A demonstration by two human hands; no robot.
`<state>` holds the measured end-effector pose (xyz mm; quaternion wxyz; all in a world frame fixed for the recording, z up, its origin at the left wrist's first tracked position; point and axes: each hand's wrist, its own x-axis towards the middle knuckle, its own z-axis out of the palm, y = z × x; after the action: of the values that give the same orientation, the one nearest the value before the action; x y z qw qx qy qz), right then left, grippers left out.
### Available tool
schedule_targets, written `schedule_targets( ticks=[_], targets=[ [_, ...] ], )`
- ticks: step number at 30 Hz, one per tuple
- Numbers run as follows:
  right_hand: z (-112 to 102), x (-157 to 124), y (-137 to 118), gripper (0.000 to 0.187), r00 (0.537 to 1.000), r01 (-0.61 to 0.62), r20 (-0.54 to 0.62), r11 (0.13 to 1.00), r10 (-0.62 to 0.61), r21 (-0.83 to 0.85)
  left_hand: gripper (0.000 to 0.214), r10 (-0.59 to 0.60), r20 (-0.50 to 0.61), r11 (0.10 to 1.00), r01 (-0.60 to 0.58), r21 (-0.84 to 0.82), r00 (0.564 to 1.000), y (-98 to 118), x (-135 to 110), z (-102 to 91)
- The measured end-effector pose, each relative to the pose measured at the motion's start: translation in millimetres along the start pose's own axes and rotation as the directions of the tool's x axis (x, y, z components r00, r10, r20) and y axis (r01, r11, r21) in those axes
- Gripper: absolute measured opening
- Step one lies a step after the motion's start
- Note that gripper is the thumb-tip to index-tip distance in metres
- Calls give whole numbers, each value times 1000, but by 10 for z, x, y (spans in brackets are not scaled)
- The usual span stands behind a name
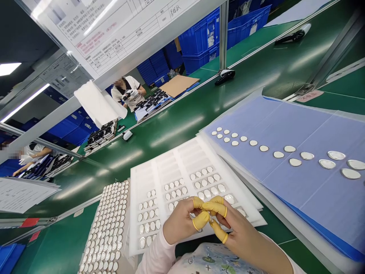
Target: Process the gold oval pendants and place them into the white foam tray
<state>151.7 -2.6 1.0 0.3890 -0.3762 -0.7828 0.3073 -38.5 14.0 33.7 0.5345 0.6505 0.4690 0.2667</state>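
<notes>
small shiny transparent piece [211, 218] sits pinched between yellow-covered fingers [201, 220] of left hand [180, 219] and right hand [238, 225], above white foam tray's [160, 186] near side; long axis unclear.

Between the left hand [179, 220] and the right hand [241, 226], a small shiny piece [210, 219] is mostly hidden by yellow finger cots [215, 207]; form indeterminate. Beneath the hands, several oval discs [171, 206] of the white tray [142, 175] are partly covered. Left of the hands, an array of discs [106, 232] is cut off by the lower edge; to their right, a blue sheet [299, 186] leaves the frame. Beyond the hands: printed notice [114, 36], cropped above, fine lettering illegible; co-worker [135, 84], head blurred, held part [125, 97] indistinct.
</notes>
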Motion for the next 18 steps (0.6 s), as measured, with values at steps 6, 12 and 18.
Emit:
schedule_targets(
  ticks=[6, 12, 18],
  targets=[
    [-36, 2, 98, 34, 997, 10, 80, 999, -14, 53, 11, -12, -44, 1000, 13, 24, 999, -24, -18, -12],
    [-50, 30, 139, 38, 999, 48, 10, 985, -51, 165, 20, 14, 8, 995, -13, -97, 1000, 14, -37, -23],
    [-69, 11, 115, 24, 994, 59, -107, 917, -18, 394, 43, 42, 29, 892, -25, -452, 999, -124, -85, 1]
  ],
)
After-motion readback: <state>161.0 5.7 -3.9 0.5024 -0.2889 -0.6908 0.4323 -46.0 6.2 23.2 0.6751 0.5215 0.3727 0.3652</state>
